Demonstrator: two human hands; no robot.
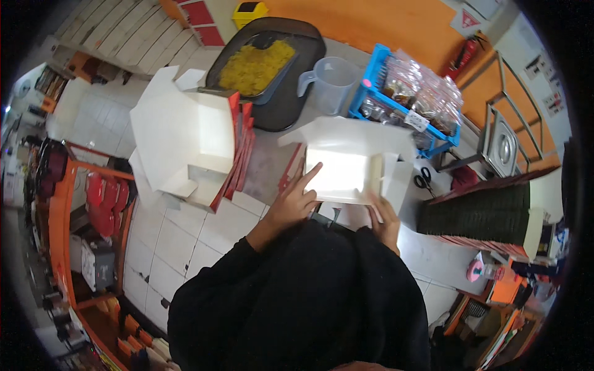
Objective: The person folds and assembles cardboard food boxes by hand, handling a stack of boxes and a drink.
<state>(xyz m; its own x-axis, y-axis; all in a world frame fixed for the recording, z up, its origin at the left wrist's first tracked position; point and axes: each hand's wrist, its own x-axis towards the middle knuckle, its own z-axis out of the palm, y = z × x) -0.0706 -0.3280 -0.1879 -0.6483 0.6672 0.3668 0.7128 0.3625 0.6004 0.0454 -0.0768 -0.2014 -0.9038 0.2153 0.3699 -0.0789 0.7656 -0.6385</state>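
Observation:
An unfolded white-lined cardboard food box [337, 173] lies in front of me on the metal counter, its wide lid flap tilted back. My left hand [292, 203] grips the box's near left side, the index finger stretched over the wall into the inside. At the near right corner, my right hand [387, 219] has its bent fingers on the side wall and flap; they are slightly blurred. To the left stands a stack of nested red-and-white boxes [213, 133], the top one open.
Behind lie a black tray [312, 46] with yellow food [257, 68], a clear measuring jug [332, 83] and a blue basket [374, 65] of bagged items. On the right are black scissors [423, 179], a tall stack of flat dark cartons [479, 210] and a steel lidded container [502, 145].

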